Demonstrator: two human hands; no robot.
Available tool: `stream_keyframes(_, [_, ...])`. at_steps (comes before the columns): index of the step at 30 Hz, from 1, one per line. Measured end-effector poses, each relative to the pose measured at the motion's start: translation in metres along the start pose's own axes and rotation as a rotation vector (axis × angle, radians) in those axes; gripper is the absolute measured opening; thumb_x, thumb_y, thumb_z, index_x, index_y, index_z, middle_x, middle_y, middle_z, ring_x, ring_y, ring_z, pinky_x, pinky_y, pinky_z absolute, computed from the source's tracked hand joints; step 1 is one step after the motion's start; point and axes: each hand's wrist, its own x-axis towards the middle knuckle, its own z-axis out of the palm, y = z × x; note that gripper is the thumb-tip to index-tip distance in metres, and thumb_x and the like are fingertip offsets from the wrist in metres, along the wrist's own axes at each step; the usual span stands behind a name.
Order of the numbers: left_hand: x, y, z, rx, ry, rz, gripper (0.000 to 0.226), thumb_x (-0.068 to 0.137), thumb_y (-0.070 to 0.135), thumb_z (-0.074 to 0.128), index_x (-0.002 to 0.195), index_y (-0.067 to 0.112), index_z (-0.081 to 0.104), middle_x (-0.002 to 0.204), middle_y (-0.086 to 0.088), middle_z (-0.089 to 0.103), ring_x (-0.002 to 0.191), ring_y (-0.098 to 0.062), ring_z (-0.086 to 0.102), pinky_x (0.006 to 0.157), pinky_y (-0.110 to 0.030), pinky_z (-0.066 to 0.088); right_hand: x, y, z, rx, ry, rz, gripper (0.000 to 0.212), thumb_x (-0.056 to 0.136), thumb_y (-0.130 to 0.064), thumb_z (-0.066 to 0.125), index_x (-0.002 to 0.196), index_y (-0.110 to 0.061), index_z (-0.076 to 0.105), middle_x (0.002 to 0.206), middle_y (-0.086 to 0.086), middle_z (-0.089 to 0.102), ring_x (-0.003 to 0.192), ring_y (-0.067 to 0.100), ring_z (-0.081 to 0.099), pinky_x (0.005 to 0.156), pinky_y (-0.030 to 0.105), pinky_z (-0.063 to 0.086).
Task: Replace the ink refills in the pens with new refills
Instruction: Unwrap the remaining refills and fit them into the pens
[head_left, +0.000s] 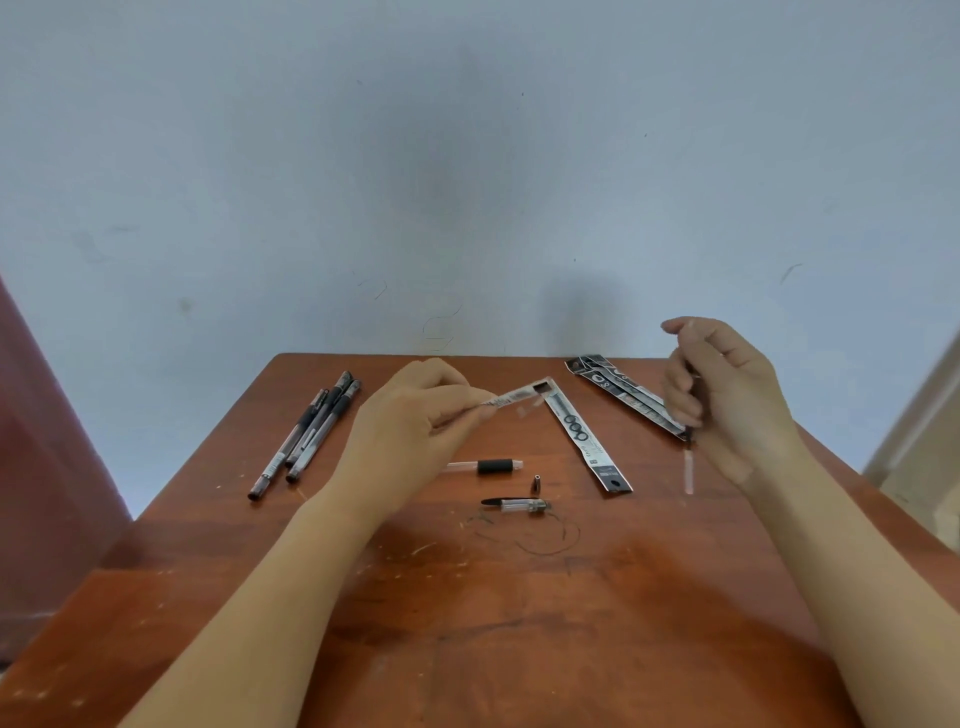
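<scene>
Refill (689, 470) unwrapped, gripped upright in my right hand (727, 395). My left hand (415, 415) pinches the wrapper (582, 436). Next, likely: shed it, take the barrel (488, 466).

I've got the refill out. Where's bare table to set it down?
Widest free patch: the near table between both forearms, below the cap. A smaller one lies between the opened packet and the right hand holding the refill. Crowded: the centre, with barrel, tip cone and cap; the pens far left; the packet stack far right.
</scene>
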Motion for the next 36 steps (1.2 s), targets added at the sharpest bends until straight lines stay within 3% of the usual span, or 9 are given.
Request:
stream_keyframes(2, [-0.001, -0.001, 0.002, 0.03, -0.002, 0.061, 0.03, 0.081, 0.04, 0.049, 0.092, 0.022, 0.072, 0.08, 0.01, 0.056, 0.077, -0.006, 0.046, 0.061, -0.021, 0.043, -0.006, 0.003, 0.008, -0.159, -0.091, -0.002, 0.021, 0.092, -0.018, 0.047, 0.077, -0.017, 0.062, 0.042, -0.009, 0.035, 0.035, 0.005, 0.023, 0.037, 0.014, 0.017])
stream_keyframes(6, [-0.001, 0.0, 0.009, 0.168, -0.017, 0.213, 0.028, 0.082, 0.034, 0.047, 0.088, 0.023, 0.072, 0.074, 0.001, 0.062, 0.071, -0.008, 0.041, 0.051, -0.028, 0.047, -0.02, 0.007, 0.026, -0.552, -0.297, -0.015, 0.04, 0.085, -0.033, 0.054, 0.073, 0.004, 0.064, 0.038, -0.009, 0.048, 0.037, 0.004, 0.03, 0.041, 0.012, 0.028])
stream_keyframes(8, [0.0, 0.0, 0.01, 0.217, 0.009, 0.27, 0.026, 0.083, 0.032, 0.048, 0.086, 0.022, 0.073, 0.071, 0.0, 0.062, 0.067, -0.009, 0.041, 0.047, -0.028, 0.044, -0.024, 0.008, 0.031, -0.653, -0.36, 0.039, 0.049, 0.08, -0.046, 0.052, 0.058, -0.002, 0.061, 0.034, -0.008, 0.045, 0.036, 0.008, 0.028, 0.042, 0.014, 0.027])
stream_keyframes(14, [0.002, -0.001, 0.013, 0.36, 0.113, 0.382, 0.024, 0.085, 0.03, 0.049, 0.084, 0.023, 0.073, 0.072, -0.002, 0.064, 0.07, -0.018, 0.047, 0.051, -0.03, 0.04, -0.024, 0.008, 0.033, -0.471, -0.416, 0.321, 0.027, 0.085, -0.019, 0.058, 0.062, -0.007, 0.06, 0.043, 0.001, 0.055, 0.029, 0.007, 0.025, 0.041, 0.021, 0.016])
stream_keyframes(18, [0.001, -0.001, 0.017, 0.414, 0.127, 0.354, 0.023, 0.079, 0.031, 0.053, 0.097, 0.023, 0.064, 0.084, -0.003, 0.065, 0.085, -0.016, 0.043, 0.065, -0.027, 0.035, -0.019, 0.009, 0.03, -0.326, -0.295, 0.382, 0.023, 0.085, -0.004, 0.057, 0.062, -0.006, 0.06, 0.04, 0.001, 0.056, 0.026, 0.005, 0.024, 0.034, 0.014, 0.012])
stream_keyframes(22, [0.0, -0.002, 0.016, 0.37, 0.128, 0.199, 0.032, 0.077, 0.03, 0.051, 0.103, 0.02, 0.065, 0.091, -0.004, 0.063, 0.089, -0.015, 0.043, 0.068, -0.03, 0.04, 0.004, 0.01, -0.002, -0.495, 0.074, 0.191, 0.019, 0.081, -0.01, 0.064, 0.063, -0.013, 0.067, 0.038, -0.005, 0.054, 0.031, 0.005, 0.026, 0.034, 0.013, 0.019])
stream_keyframes(26, [-0.002, -0.005, 0.017, 0.441, -0.103, -0.009, 0.032, 0.082, 0.03, 0.057, 0.113, 0.021, 0.062, 0.104, -0.005, 0.058, 0.098, -0.023, 0.047, 0.075, -0.033, 0.036, 0.022, 0.009, -0.043, -0.666, 0.354, 0.082, 0.007, 0.078, -0.007, 0.064, 0.074, -0.003, 0.068, 0.049, 0.0, 0.053, 0.038, 0.007, 0.032, 0.04, 0.018, 0.026])
stream_keyframes(29, [-0.004, -0.011, 0.019, 0.474, -0.3, -0.16, 0.038, 0.09, 0.04, 0.044, 0.125, 0.028, 0.049, 0.121, 0.002, 0.046, 0.113, -0.017, 0.036, 0.089, -0.03, 0.033, 0.028, 0.017, -0.056, -0.761, 0.381, 0.122, 0.009, 0.078, -0.001, 0.061, 0.082, 0.002, 0.068, 0.061, -0.001, 0.054, 0.05, 0.012, 0.037, 0.049, 0.024, 0.027])
stream_keyframes(36, [-0.005, -0.013, 0.018, 0.458, -0.418, -0.267, 0.038, 0.09, 0.044, 0.041, 0.124, 0.028, 0.05, 0.122, 0.001, 0.047, 0.114, -0.017, 0.038, 0.093, -0.032, 0.035, 0.029, 0.03, -0.055, -1.144, 0.232, 0.261, 0.014, 0.078, -0.008, 0.059, 0.064, -0.006, 0.061, 0.061, 0.009, 0.052, 0.056, 0.021, 0.042, 0.051, 0.026, 0.028])
